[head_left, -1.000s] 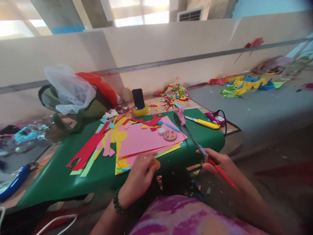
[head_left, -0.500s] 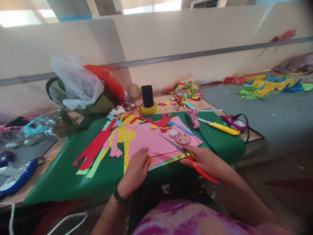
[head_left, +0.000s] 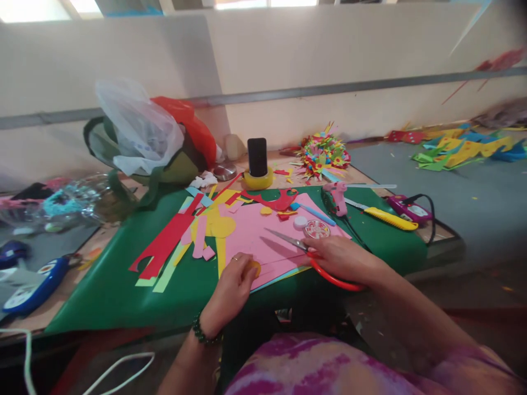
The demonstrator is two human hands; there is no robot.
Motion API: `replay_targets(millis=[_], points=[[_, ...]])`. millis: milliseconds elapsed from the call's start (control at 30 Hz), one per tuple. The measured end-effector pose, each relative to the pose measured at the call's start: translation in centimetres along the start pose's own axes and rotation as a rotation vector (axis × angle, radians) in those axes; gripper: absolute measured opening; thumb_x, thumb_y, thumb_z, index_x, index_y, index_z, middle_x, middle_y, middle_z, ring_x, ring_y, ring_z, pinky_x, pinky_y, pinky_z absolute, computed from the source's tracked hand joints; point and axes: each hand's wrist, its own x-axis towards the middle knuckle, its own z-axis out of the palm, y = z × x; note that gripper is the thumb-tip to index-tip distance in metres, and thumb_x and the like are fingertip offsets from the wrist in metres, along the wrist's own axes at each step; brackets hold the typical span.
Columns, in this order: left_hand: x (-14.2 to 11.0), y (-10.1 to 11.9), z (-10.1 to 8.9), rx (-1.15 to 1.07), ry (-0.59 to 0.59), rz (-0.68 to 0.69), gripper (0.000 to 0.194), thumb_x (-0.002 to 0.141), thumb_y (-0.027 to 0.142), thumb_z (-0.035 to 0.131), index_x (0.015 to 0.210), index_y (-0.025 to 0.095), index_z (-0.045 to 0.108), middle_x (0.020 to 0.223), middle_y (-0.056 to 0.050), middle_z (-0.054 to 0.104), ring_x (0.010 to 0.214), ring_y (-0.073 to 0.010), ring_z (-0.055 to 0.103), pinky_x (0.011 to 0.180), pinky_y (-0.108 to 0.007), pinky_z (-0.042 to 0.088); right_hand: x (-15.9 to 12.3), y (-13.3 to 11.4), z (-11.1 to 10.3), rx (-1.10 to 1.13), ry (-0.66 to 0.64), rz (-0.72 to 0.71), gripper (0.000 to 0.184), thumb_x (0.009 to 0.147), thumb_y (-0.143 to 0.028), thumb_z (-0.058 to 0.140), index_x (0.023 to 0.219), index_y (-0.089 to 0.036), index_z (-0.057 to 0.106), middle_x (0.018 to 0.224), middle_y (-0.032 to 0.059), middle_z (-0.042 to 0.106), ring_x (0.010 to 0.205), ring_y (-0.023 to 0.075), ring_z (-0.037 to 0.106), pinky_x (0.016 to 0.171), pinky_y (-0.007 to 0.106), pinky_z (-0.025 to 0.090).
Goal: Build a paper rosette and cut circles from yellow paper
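Note:
My right hand (head_left: 335, 257) is closed on red-handled scissors (head_left: 329, 272), whose blades point left over the pink paper (head_left: 251, 233). At the near edge of the paper stack my left hand (head_left: 234, 282) has its fingers curled round a small yellow-orange paper piece (head_left: 254, 268), mostly hidden in the grip. Just beyond the scissors lie a round clear case (head_left: 317, 229) with red and white bits and a white cap (head_left: 300, 222). A blue pen (head_left: 316, 214) rests behind them. Left of the stack are red paper strips (head_left: 168, 241) and a yellow paper circle (head_left: 223, 226).
A pink glue gun (head_left: 337, 198) and a yellow utility knife (head_left: 389, 217) lie on the right of the green mat (head_left: 107, 285). Behind stand a phone (head_left: 257, 157) on a yellow tape roll (head_left: 258, 180) and a colourful paper-flower ball (head_left: 323, 153). A bag (head_left: 177, 170) sits back left.
My right hand has brought the scissors from the right side of the table left over the pink paper. My left hand keeps its yellow-orange piece near the stack. The view has turned right and down.

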Motion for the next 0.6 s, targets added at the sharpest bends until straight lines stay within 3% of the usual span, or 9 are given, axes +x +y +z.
replay_targets(millis=[100,233,400,533,600], points=[[0.0,0.1,0.1,0.011,-0.013,0.0,0.016,0.089,0.03,0.046,0.078,0.022,0.053,0.086,-0.008,0.063,0.081,-0.0216,0.057,0.076,-0.036,0.048,0.0,-0.6,0.0,-0.063,-0.002,0.076,0.038,0.094,-0.043,0.052,0.118,-0.015,0.064,0.103,0.017,0.073,0.096,0.0308,0.069,0.07,0.031,0.045],[0.1,0.1,-0.1,-0.004,-0.034,-0.024,0.02,0.09,0.033,0.044,0.075,0.022,0.05,0.086,-0.008,0.062,0.081,-0.0212,0.057,0.076,-0.035,0.047,-1.0,-0.6,-0.2,0.03,-0.107,-0.081,0.029,0.091,-0.043,0.06,0.105,-0.02,0.069,0.092,0.01,0.075,0.088,0.0265,0.07,0.067,0.027,0.043],[0.1,-0.1,-0.4,-0.037,-0.032,-0.04,0.023,0.09,0.037,0.042,0.075,0.022,0.05,0.086,-0.009,0.062,0.086,-0.0226,0.059,0.079,-0.036,0.047,-1.2,-0.6,0.0,-0.045,0.033,0.058,0.034,0.095,-0.042,0.053,0.113,-0.016,0.066,0.102,0.0149,0.074,0.091,0.0284,0.07,0.068,0.029,0.043],[0.2,-0.4,-0.4,-0.042,-0.027,-0.041,0.024,0.089,0.041,0.044,0.077,0.022,0.053,0.082,-0.007,0.062,0.078,-0.0218,0.059,0.073,-0.035,0.048,-2.6,-0.5,0.0,0.047,-0.076,-0.085,0.029,0.088,-0.045,0.064,0.101,-0.02,0.07,0.09,0.0091,0.076,0.085,0.0253,0.07,0.065,0.026,0.041],[0.2,-0.7,-0.4,-0.046,-0.015,-0.029,0.024,0.088,0.042,0.046,0.082,0.021,0.057,0.084,-0.007,0.064,0.078,-0.022,0.06,0.073,-0.035,0.049,-3.5,0.4,-0.2,0.105,-0.029,-0.068,0.033,0.088,-0.047,0.063,0.109,-0.021,0.069,0.097,0.0089,0.076,0.091,0.0252,0.07,0.068,0.026,0.042]])
